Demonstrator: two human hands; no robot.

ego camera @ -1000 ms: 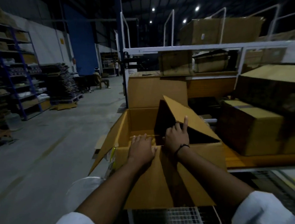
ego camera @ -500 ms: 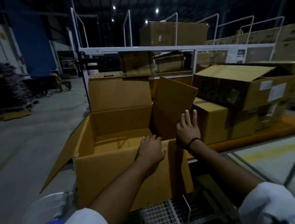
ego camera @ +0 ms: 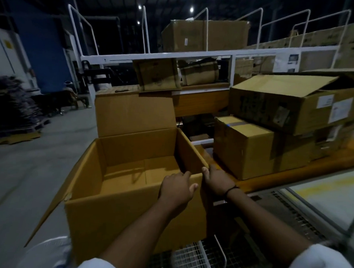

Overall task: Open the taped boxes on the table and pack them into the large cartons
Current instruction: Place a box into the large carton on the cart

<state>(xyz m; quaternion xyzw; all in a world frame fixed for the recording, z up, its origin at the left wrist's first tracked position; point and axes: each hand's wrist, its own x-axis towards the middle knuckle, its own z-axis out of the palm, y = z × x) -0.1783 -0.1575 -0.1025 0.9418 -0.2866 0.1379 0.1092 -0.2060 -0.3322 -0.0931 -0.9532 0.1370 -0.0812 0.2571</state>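
Observation:
A large open carton [ego camera: 114,213] stands in front of me, empty inside, its far flap upright and its left flap hanging outward. My left hand [ego camera: 176,189] grips the carton's near rim close to its right corner. My right hand [ego camera: 217,181] holds the carton's right side flap, which is folded down outside the wall. On the orange table [ego camera: 295,174] to the right sits a taped box [ego camera: 245,147], with a bigger open-topped box [ego camera: 292,100] stacked behind and above it.
A white metal rack [ego camera: 189,55] behind the table carries more cardboard boxes. A wire-mesh cart [ego camera: 189,259] is under my arms. A white fan-like guard [ego camera: 45,259] sits low left. Concrete floor stretches left, with stacked pallets [ego camera: 12,106] and a seated person far off.
The carton's right flap, raised and slanting over the opening before, has been pushed outward and down by my right hand. My view has swung to the right; my left hand stays on the rim.

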